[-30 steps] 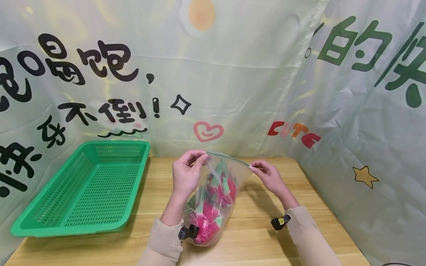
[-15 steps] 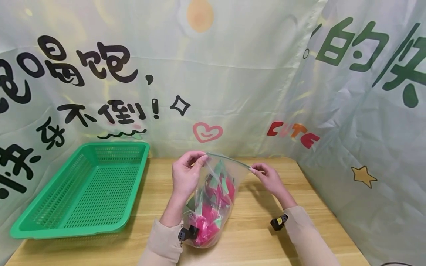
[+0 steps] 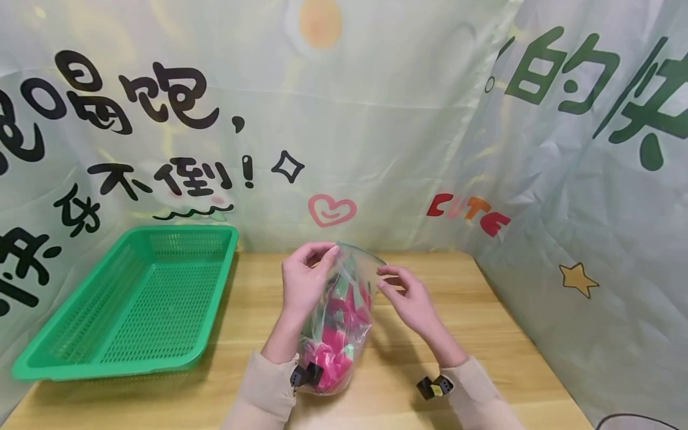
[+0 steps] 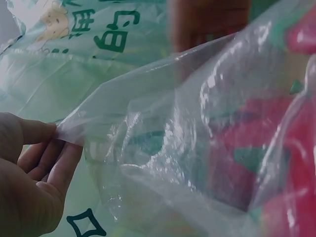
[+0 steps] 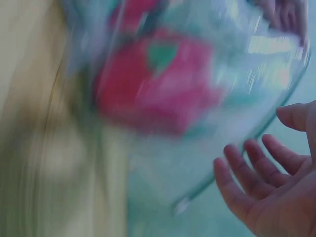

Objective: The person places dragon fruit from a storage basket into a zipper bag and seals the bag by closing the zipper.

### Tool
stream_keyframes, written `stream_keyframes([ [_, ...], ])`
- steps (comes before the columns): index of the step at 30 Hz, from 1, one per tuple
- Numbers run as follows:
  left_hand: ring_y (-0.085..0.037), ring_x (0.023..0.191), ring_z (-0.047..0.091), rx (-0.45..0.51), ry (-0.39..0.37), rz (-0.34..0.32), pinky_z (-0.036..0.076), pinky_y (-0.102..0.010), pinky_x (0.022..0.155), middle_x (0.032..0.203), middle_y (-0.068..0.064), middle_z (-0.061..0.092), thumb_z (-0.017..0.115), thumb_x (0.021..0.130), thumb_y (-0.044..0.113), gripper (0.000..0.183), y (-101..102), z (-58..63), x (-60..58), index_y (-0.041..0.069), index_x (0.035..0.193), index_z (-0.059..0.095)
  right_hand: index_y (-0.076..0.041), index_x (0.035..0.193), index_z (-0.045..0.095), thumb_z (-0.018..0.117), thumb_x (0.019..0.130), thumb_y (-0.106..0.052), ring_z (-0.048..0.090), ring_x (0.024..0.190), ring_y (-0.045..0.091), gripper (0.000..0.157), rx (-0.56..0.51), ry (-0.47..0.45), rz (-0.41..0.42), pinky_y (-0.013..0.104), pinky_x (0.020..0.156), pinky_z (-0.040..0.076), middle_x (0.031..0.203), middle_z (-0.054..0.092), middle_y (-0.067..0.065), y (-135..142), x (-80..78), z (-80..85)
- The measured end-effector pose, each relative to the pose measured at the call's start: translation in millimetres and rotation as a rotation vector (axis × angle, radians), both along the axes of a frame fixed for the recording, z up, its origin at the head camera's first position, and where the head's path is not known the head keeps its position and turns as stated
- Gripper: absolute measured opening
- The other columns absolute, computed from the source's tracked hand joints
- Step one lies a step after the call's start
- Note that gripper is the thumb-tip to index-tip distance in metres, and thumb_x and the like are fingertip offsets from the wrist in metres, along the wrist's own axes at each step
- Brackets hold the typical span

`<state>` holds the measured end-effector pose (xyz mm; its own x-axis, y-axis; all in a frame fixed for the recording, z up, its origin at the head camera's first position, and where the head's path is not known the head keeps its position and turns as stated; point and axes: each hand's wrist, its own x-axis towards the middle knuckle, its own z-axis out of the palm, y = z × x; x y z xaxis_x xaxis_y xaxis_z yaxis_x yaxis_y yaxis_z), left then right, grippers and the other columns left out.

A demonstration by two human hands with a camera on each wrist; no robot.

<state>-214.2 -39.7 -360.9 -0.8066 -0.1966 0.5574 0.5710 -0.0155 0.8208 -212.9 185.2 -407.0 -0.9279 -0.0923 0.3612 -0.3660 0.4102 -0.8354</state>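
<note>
A clear slider zip bag (image 3: 359, 263) stands on the table with its top edge held up. Inside it are several bright pink, green-tipped dragon fruits (image 3: 334, 349). My left hand (image 3: 306, 278) pinches the bag's top left corner between thumb and fingers; the left wrist view shows this pinch (image 4: 42, 168) and the plastic pulled taut from it. By the opposite top corner is my right hand (image 3: 408, 295), fingers spread and thumb apart. In the right wrist view its fingers (image 5: 252, 173) overlap the bag's green zip strip, with a small pale slider (image 5: 181, 205) at the strip's end.
A green perforated plastic basket (image 3: 145, 310) sits at the left of the wooden table (image 3: 258, 334). Printed cloth (image 3: 387, 149) hangs along the back and right side. A small black camera is strapped at each wrist.
My right hand has let go of the bag's right corner and moved a little left, its fingers spreading. The bag's mouth has slackened and narrowed. My left hand keeps its pinch.
</note>
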Motion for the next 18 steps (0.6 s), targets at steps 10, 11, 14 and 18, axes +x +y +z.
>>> stream_keyframes([
  [10, -0.015, 0.079, 0.07, -0.113, -0.077, -0.028, 0.057, -0.023, 0.07, 0.091, -0.006, 0.078, 0.079, 0.092, 0.009, 0.008, 15, 0.3, 0.2, 0.006, 0.099, 0.08, -0.003, 0.128, 0.07, 0.078, 0.095, -0.012, 0.062, 0.127, 0.034, 0.035, -0.056, 0.117, 0.029, 0.048, 0.097, 0.058, 0.139, 0.063, 0.014, -47, 20.6, 14.3],
  [11, -0.016, 0.08, 0.071, -0.116, -0.079, -0.03, 0.057, -0.024, 0.072, 0.092, -0.006, 0.078, 0.079, 0.092, 0.009, 0.008, 16, -0.2, 0.4, 0.006, 0.099, 0.08, -0.003, 0.126, 0.071, 0.078, 0.094, -0.012, 0.063, 0.127, 0.033, 0.033, -0.067, 0.115, 0.012, 0.048, 0.097, 0.058, 0.138, 0.064, 0.013, -50, 20.5, 15.5],
  [14, -0.017, 0.084, 0.072, -0.128, -0.077, -0.047, 0.06, -0.028, 0.077, 0.094, -0.006, 0.078, 0.078, 0.093, 0.009, 0.007, 19, -1.4, 1.4, 0.006, 0.1, 0.079, -0.002, 0.113, 0.074, 0.078, 0.095, -0.012, 0.066, 0.123, 0.033, 0.021, -0.102, 0.117, -0.034, 0.046, 0.094, 0.059, 0.134, 0.068, 0.013, -57, 17.9, 17.4],
  [18, -0.021, 0.094, 0.074, -0.16, -0.072, -0.1, 0.062, -0.034, 0.085, 0.101, -0.007, 0.078, 0.076, 0.095, 0.009, 0.01, 19, -0.5, 3.6, 0.004, 0.104, 0.078, 0.001, 0.1, 0.07, 0.074, 0.098, -0.009, 0.07, 0.117, 0.033, 0.011, -0.141, 0.132, -0.076, 0.044, 0.093, 0.06, 0.124, 0.073, 0.017, -62, 13.3, 17.1],
])
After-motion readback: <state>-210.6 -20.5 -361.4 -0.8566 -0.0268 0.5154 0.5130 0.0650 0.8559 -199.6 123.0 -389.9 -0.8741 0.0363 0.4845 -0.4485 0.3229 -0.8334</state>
